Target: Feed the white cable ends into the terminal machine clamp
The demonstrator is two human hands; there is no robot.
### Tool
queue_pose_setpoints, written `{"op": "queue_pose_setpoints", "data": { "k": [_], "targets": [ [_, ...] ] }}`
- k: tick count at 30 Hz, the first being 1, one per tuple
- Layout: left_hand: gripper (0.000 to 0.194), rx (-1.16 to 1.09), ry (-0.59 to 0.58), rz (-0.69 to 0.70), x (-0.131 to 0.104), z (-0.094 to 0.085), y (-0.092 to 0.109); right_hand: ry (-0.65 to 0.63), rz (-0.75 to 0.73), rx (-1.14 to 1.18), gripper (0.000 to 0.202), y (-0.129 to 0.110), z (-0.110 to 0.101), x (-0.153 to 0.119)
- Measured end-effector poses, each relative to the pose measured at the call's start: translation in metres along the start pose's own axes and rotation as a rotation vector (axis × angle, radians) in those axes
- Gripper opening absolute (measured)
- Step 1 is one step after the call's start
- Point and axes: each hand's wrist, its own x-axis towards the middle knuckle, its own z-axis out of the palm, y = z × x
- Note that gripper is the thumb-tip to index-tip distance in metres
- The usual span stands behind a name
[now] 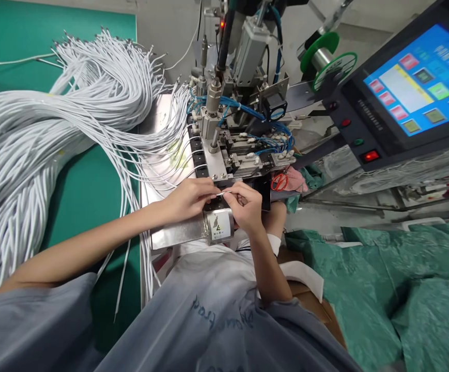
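Both hands meet at the front edge of a machine with metal blocks and blue air tubes. My left hand is closed, its thumb and fingertips pinching a thin white cable. On the cable's other side, my right hand pinches near its end between thumb and fingers. Just below the fingers is a metal housing with a white warning label. Several white cables run from the left into the machine's row of black slots.
A large bundle of white cables covers much of the green table at left. A lit control screen and a green-flanged wire spool stand at right. Red-handled scissors lie beside the machine. Green sheeting fills the lower right.
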Motion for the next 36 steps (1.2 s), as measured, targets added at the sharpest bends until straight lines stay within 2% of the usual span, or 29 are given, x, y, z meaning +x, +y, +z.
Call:
{"op": "queue_pose_setpoints", "data": {
  "k": [7, 12, 15, 19, 21, 23, 26, 28, 30, 33, 36],
  "targets": [
    [0.017, -0.013, 0.072, -0.016, 0.0, 0.005, 0.001, 0.169, 0.051, 0.136, 0.017, 0.004, 0.021, -0.007],
    [0.017, -0.023, 0.076, 0.004, -0.001, 0.006, 0.001, 0.248, 0.075, 0.01, 0.022, 0.002, 0.029, -0.016],
    [0.021, 0.129, 0.043, 0.07, -0.002, 0.006, -0.002, 0.199, -0.012, -0.129, 0.02, -0.002, 0.02, -0.013],
    [0.024, 0.525, -0.044, 0.226, -0.003, 0.006, -0.009, -0.006, -0.088, -0.313, 0.028, -0.006, 0.005, -0.006],
    [0.024, 0.604, -0.046, 0.244, -0.004, 0.007, -0.01, -0.051, -0.084, -0.315, 0.031, -0.005, 0.004, -0.003],
    [0.024, 0.552, -0.02, 0.19, -0.004, 0.009, -0.01, -0.002, -0.072, -0.262, 0.032, -0.002, 0.008, -0.004],
    [0.023, 0.369, 0.038, 0.066, -0.006, 0.017, -0.008, 0.138, -0.056, -0.197, 0.032, 0.003, 0.019, -0.008],
    [0.023, 0.287, 0.052, 0.015, -0.007, 0.023, -0.008, 0.174, -0.05, -0.187, 0.03, 0.008, 0.021, -0.011],
    [0.026, 0.29, 0.01, 0.0, -0.008, 0.026, -0.01, 0.129, -0.032, -0.203, 0.03, 0.015, 0.018, -0.013],
    [0.032, 0.409, -0.115, 0.007, -0.007, 0.027, -0.012, 0.012, 0.063, -0.218, 0.028, 0.029, 0.005, -0.013],
    [0.032, 0.51, -0.232, -0.008, -0.005, 0.025, -0.011, 0.007, 0.192, -0.142, 0.024, 0.047, -0.006, -0.013]
  ]
}}
